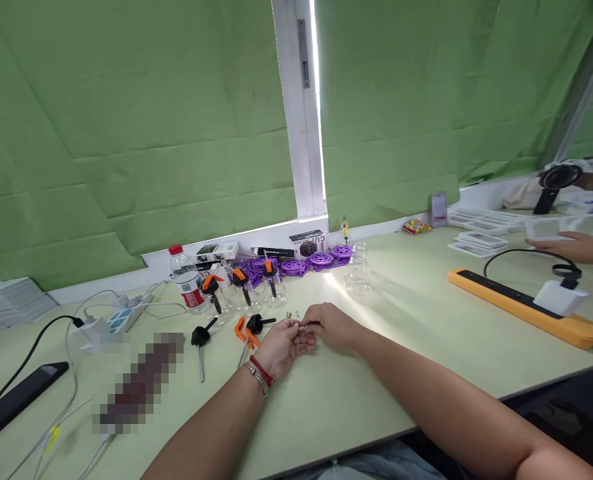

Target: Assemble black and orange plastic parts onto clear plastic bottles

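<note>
My left hand (282, 347), with a red band and metal bracelets at the wrist, is closed palm up above the table. The fingers of my right hand (333, 325) pinch together against it. Between the fingertips of both hands shows a small shiny piece (303, 329), too small to name. Tiny loose pieces (289, 315) lie just beyond my fingers. Left of my left hand lie a black knob with a metal rod (201, 337), another black knob (257, 324) and an orange clip-shaped part (241, 331).
Glass vessels with black-and-orange tops (246, 300) stand behind, near a red-capped bottle (189, 280), purple parts (293, 268) and stacked clear glasses (358, 273). Cables and a blurred object (141, 383) lie left. An orange power strip (516, 303) and another person's hand (571, 247) are right.
</note>
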`<state>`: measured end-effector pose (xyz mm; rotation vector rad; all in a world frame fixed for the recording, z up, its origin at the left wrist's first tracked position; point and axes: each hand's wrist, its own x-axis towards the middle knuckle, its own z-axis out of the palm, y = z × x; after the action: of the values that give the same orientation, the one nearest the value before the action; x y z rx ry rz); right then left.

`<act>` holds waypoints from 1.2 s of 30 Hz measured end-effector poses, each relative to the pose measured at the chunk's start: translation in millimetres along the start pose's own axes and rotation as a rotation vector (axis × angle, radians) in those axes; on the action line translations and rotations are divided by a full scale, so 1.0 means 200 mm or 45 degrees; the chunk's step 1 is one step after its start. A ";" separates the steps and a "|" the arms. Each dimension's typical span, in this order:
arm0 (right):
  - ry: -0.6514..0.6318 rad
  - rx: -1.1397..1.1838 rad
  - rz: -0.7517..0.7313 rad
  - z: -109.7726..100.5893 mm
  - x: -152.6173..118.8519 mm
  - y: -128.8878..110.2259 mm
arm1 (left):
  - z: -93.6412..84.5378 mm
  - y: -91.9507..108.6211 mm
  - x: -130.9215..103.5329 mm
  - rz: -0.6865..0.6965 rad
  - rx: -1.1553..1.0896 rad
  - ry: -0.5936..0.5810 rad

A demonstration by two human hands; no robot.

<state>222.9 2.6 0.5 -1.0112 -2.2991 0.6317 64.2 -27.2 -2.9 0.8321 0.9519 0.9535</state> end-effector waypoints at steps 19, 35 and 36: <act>-0.291 0.134 0.349 -0.11 0.17 0.11 | -0.02 -0.01 0.02 -0.020 -0.043 0.038; 0.184 0.297 0.659 -0.06 0.27 0.38 | -0.04 -0.01 0.03 -0.047 -0.033 -0.001; 0.183 0.300 0.653 -0.06 0.26 0.39 | -0.04 -0.01 0.03 -0.047 -0.032 0.002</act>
<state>240.6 91.9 -22.4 -1.4847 -1.7910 0.9700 59.8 -21.5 -8.9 0.7906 0.9517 0.9325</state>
